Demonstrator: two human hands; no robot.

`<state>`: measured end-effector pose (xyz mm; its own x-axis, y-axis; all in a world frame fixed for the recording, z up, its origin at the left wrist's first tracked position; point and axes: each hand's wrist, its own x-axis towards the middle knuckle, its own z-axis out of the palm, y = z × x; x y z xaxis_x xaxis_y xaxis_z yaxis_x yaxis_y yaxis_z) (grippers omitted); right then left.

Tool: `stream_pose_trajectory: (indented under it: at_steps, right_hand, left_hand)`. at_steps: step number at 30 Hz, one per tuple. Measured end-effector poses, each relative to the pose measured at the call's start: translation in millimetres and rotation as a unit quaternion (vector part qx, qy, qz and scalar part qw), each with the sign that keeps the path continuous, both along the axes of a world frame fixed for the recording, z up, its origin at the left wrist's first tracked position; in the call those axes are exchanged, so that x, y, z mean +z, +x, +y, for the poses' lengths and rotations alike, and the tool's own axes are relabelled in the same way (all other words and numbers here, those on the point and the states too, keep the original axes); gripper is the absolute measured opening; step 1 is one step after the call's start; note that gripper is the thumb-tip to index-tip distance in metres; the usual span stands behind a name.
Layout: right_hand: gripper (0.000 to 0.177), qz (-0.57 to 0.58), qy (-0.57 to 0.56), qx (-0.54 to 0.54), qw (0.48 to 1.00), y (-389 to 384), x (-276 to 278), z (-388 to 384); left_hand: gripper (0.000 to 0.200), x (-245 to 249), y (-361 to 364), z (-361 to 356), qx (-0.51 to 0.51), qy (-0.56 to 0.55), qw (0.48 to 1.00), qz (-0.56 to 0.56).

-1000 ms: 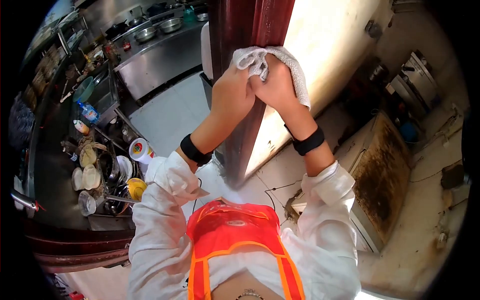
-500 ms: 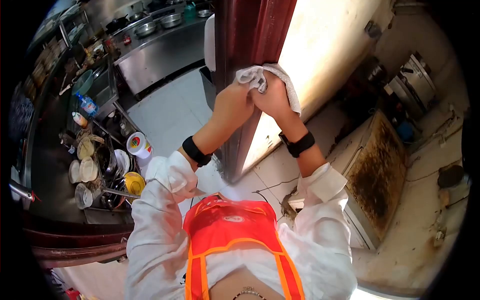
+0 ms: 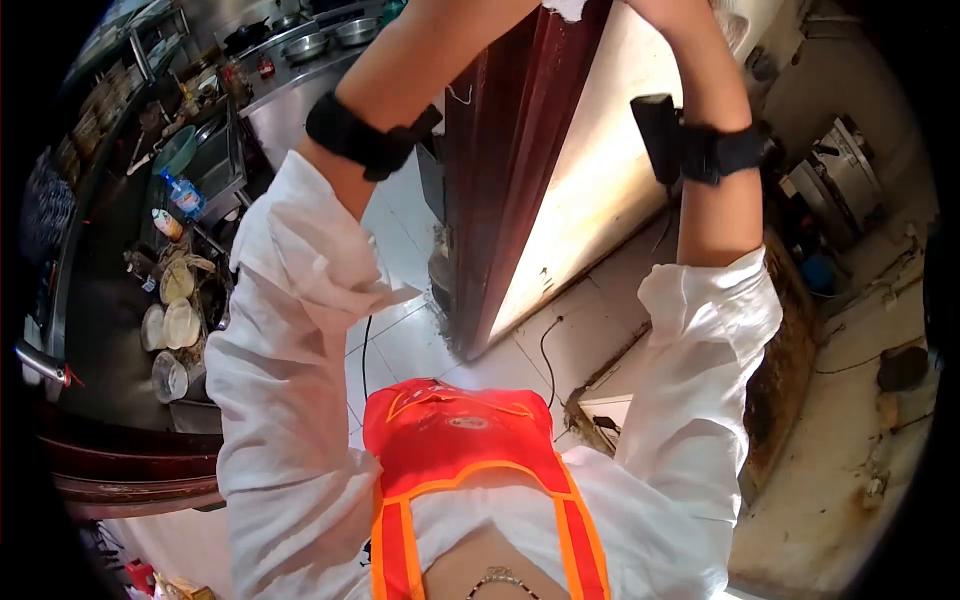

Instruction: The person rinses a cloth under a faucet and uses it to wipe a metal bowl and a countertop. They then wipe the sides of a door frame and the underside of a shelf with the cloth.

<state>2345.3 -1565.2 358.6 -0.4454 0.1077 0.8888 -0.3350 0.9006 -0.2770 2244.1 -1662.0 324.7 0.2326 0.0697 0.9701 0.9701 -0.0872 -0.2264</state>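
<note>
Head view: a crumpled white cloth (image 3: 566, 8) shows at the top edge, between the left hand (image 3: 512, 9) and right hand (image 3: 660, 11), over the glossy dark-red upright post (image 3: 520, 150). Both hands are cropped, so grip cannot be told. Step judged in hand: wiping high on the post; the next move calls for even cloth contact along its face.

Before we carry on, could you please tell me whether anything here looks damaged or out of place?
Yes: beside the person's right sleeve, a panel bears dark brown staining, and the wall beyond has brown marks that stand out against its paler surface. The sleeve hides part of the panel.
</note>
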Motion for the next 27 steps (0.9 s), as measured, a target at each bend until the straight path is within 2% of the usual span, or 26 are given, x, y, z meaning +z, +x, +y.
stream_pose_trajectory:
  at_steps: [2,3,6,8,11,12,14,16,18,22,26,27]
  right_hand:
    - [0.019,-0.099,-0.005,0.007,0.995,0.4,6.3,1.9]
    - [0.019,-0.134,-0.026,0.010,0.991,4.6,5.5,-2.0]
    - [0.019,-0.168,-0.011,0.014,0.986,1.6,-9.3,3.6]
    - [0.018,-0.230,-0.073,-0.002,0.970,6.5,-20.3,4.1]
    - [0.019,-0.316,-0.104,0.030,0.943,8.3,-42.5,17.4]
    - [0.017,-0.301,-0.158,0.004,0.941,3.6,-60.3,32.5]
    - [0.015,-0.306,-0.171,0.088,0.932,3.3,-76.1,31.8]
    - [0.014,-0.276,-0.181,0.101,0.939,2.2,-90.4,30.7]
    - [0.014,-0.306,-0.213,0.123,0.920,2.0,-99.8,33.3]
    - [0.014,-0.334,-0.248,0.058,0.907,3.0,-134.5,29.7]
    - [0.014,-0.362,-0.303,0.112,0.874,3.2,-182.3,28.2]
    - [0.016,-0.375,-0.319,0.123,0.862,4.6,-193.8,27.8]
  left_hand:
    - [0.017,3.0,-9.2,5.2,-0.035,-0.077,0.995,-0.042]
    - [0.016,-1.1,-12.3,6.3,-0.044,-0.081,0.994,-0.061]
    - [0.018,-19.0,-17.9,7.8,-0.058,-0.124,0.984,-0.113]
    - [0.019,-33.5,-19.2,9.8,-0.062,-0.110,0.985,-0.115]
    - [0.020,-56.9,-17.8,9.2,-0.095,-0.120,0.979,-0.136]
    - [0.020,-68.5,-19.5,10.6,-0.095,-0.120,0.979,-0.136]
    - [0.027,-92.2,-23.3,14.8,-0.067,-0.108,0.977,-0.169]
    - [0.027,-109.6,-22.7,15.8,-0.077,-0.101,0.977,-0.173]
    - [0.026,-125.5,-18.1,13.2,-0.072,-0.136,0.960,-0.234]
    - [0.027,-166.1,-12.1,6.6,-0.077,-0.198,0.940,-0.267]
    - [0.028,-213.5,-6.1,2.4,-0.095,-0.244,0.915,-0.307]
    - [0.027,-224.4,-4.0,2.0,-0.107,-0.271,0.888,-0.354]
